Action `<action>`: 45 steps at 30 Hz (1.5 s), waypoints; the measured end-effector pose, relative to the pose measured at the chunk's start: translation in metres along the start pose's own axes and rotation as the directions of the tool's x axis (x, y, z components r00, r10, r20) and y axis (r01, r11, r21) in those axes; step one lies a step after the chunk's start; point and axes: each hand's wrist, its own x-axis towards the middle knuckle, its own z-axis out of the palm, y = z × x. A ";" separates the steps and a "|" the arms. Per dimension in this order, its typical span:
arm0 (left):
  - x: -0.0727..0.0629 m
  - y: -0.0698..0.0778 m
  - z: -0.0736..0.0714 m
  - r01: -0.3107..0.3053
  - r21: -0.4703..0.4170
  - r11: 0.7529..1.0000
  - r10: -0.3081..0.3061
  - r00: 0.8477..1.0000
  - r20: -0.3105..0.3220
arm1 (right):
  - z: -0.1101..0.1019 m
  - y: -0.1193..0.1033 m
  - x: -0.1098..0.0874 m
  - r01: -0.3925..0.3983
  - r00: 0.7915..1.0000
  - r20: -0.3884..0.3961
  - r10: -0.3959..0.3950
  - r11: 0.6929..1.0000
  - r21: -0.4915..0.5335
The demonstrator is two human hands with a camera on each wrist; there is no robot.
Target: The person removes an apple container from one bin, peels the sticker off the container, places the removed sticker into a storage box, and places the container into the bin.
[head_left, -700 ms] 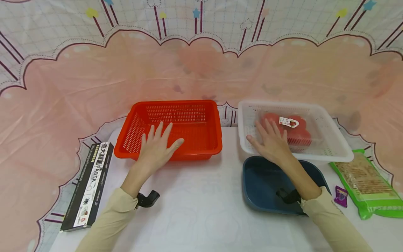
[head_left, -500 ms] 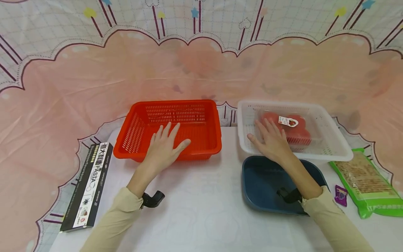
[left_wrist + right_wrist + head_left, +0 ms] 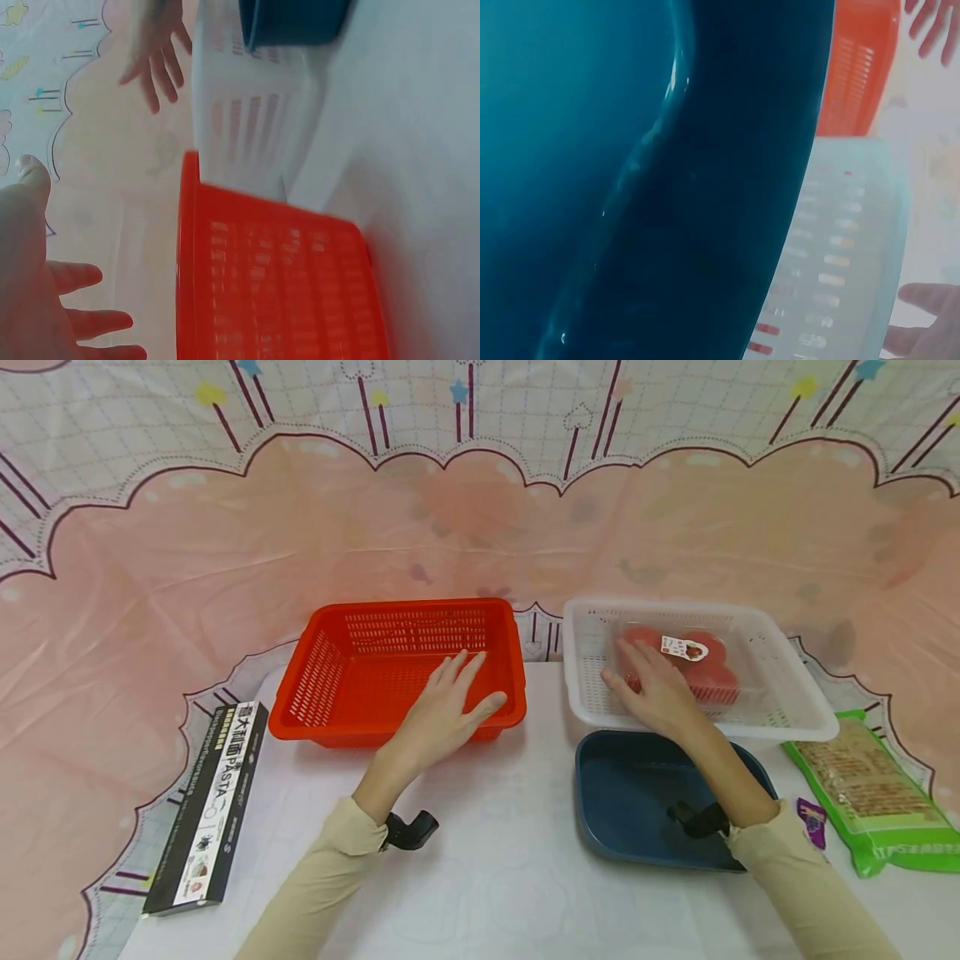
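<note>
My left hand (image 3: pixel 442 714) hovers over the front right of a red plastic basket (image 3: pixel 322 727), fingers spread and holding nothing. In the left wrist view its fingers stand apart from the red rim (image 3: pixel 187 247). Above the left part of a white plastic basket (image 3: pixel 795 693) is my right hand (image 3: pixel 660 693), its fingers extended and nothing gripped. Those fingers overlap the left side of a clear plastic box of red round fruit (image 3: pixel 708 672) in the basket; whether they touch it I cannot tell. A dark blue basin (image 3: pixel 622 810) lies beneath the right forearm.
A black pasta box (image 3: pixel 210 810) lies at the table's left edge. On the right are a green-edged food packet (image 3: pixel 873 785) and a small purple wrapped candy (image 3: pixel 812 822), partly covered by the sleeve. A patterned cloth (image 3: pixel 450 535) hangs behind the baskets.
My left hand has moved rightward across the red basket. The right hand has shifted slightly to the right, over the fruit box's left side. The baskets and boxes stay in place.
</note>
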 end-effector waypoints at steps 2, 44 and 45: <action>0.003 0.005 0.004 -0.014 -0.025 1.000 0.014 1.000 0.005 | -0.001 0.003 0.001 -0.003 1.000 -0.003 0.003 1.000 0.005; 0.045 0.079 0.084 -0.046 -0.388 0.921 0.039 0.999 -0.025 | -0.053 0.095 0.015 -0.092 0.995 -0.018 0.096 0.987 0.132; 0.047 0.079 0.086 -0.044 -0.402 0.915 0.033 0.999 -0.033 | -0.054 0.099 0.016 -0.105 0.994 -0.014 0.108 0.985 0.134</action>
